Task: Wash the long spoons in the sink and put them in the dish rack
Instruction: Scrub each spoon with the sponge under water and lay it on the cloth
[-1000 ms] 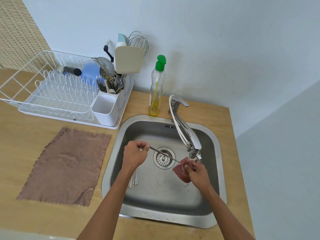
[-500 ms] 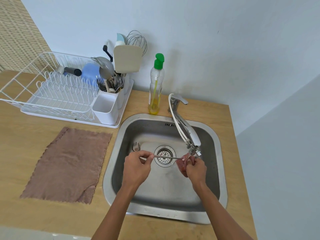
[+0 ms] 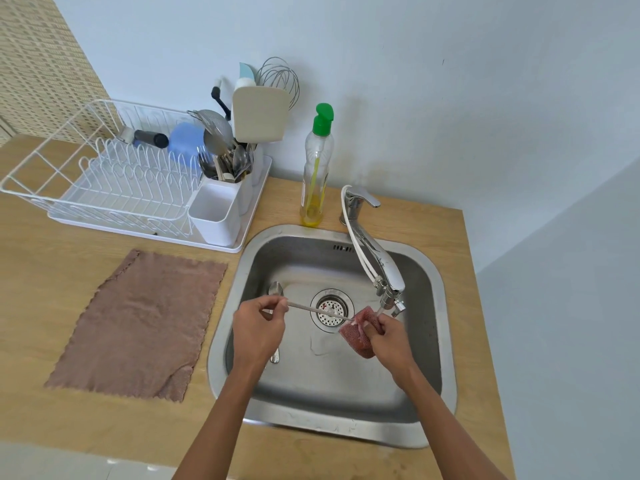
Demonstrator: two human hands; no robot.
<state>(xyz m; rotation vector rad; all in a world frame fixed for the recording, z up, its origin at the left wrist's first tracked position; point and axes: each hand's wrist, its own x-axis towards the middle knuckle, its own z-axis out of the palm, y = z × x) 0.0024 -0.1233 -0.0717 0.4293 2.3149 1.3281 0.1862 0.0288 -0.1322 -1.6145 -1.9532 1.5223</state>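
Steel long spoon (image 3: 311, 309), pinched by left hand (image 3: 258, 327) and scrubbed with right hand (image 3: 391, 336)'s gripped sponge (image 3: 356, 337), may be dropped if soapy.

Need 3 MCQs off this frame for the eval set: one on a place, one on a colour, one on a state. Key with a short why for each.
1. The brown cloth lies:
A) on the counter left of the sink
B) inside the sink
C) draped over the sink's rim

2. The soap bottle has a cap that is:
A) red
B) green
C) white

3. The right hand:
A) is open and idle
B) grips the red scrubber round one end of the spoon
C) is curled and holds nothing

Key: 1A, the cloth is flat on the wood beside the basin. 2B, the cap is plainly green. 3B, it clasps the scrubber at the spoon's far end while the left hand pinches the handle.
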